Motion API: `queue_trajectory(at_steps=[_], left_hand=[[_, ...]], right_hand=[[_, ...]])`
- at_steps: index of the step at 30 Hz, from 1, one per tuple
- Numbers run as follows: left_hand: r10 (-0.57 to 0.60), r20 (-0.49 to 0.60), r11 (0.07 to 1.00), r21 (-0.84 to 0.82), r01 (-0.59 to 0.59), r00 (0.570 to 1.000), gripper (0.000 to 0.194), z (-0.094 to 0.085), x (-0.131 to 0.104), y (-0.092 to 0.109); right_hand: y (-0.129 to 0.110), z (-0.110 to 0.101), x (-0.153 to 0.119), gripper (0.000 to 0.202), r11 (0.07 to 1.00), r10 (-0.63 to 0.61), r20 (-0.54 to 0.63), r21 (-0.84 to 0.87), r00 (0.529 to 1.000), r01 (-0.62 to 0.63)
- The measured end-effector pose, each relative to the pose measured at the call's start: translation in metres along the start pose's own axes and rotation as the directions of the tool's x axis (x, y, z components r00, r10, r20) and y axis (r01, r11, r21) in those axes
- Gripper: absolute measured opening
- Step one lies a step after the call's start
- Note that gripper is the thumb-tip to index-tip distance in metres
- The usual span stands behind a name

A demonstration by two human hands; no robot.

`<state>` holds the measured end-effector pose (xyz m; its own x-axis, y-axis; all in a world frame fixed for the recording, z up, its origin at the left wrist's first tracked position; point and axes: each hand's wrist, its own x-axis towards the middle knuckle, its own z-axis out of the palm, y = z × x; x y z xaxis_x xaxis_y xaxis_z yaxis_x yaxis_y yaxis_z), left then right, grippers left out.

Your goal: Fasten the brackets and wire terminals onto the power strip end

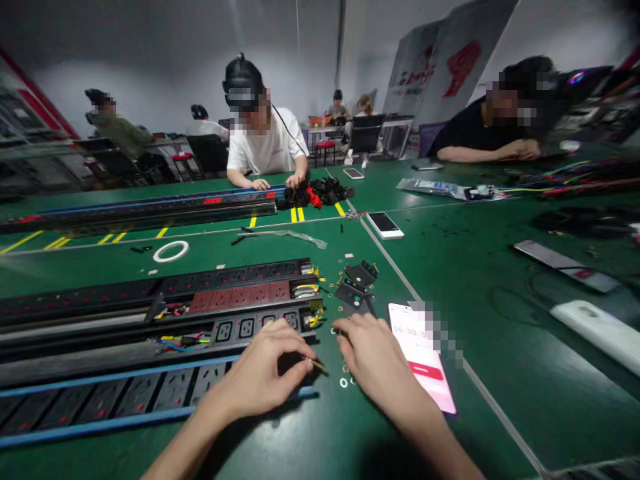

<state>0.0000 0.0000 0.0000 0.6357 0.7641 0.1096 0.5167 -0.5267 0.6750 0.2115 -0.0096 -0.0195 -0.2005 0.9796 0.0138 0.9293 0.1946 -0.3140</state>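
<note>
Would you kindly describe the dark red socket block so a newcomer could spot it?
On the green table, find the nearer group of long strips, partly hidden by the left hand. In its second strip from the far side, near the right end, sits the dark red socket block, unlike the black sockets around it.

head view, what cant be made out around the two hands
In the head view:
Brass-coloured piece: small, partly covered by the left hand; shape unclear.
Right hand: palm faces down, hiding whether anything is in or under it.
Blue-edged strip: left end cut off by the picture edge.
Pink phone: pixel blocks cover part of its right side.
</note>
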Motion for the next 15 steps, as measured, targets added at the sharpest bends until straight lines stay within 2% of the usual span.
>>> queue_trajectory(at_steps=[8, 10, 15], left_hand=[[0.034, 0.010, 0.999, 0.012, -0.034, 0.999, 0.013, 0.000, 0.001, -0.001], [0.051, 0.007, 0.998, 0.024, -0.051, 0.999, 0.014, 0.001, 0.001, -0.002], [0.076, 0.014, 0.996, 0.043, -0.076, 0.997, 0.017, 0.001, 0.001, -0.002]], right_hand=[[-0.009, 0.013, 0.002, 0.028, 0.995, -0.031, -0.029, -0.099, 0.999, 0.028], [-0.010, 0.013, -0.004, 0.029, 0.998, -0.046, -0.054, -0.051, 0.997, 0.043], [-0.009, 0.015, -0.026, 0.031, 0.968, -0.101, -0.118, 0.218, 0.988, 0.125]])
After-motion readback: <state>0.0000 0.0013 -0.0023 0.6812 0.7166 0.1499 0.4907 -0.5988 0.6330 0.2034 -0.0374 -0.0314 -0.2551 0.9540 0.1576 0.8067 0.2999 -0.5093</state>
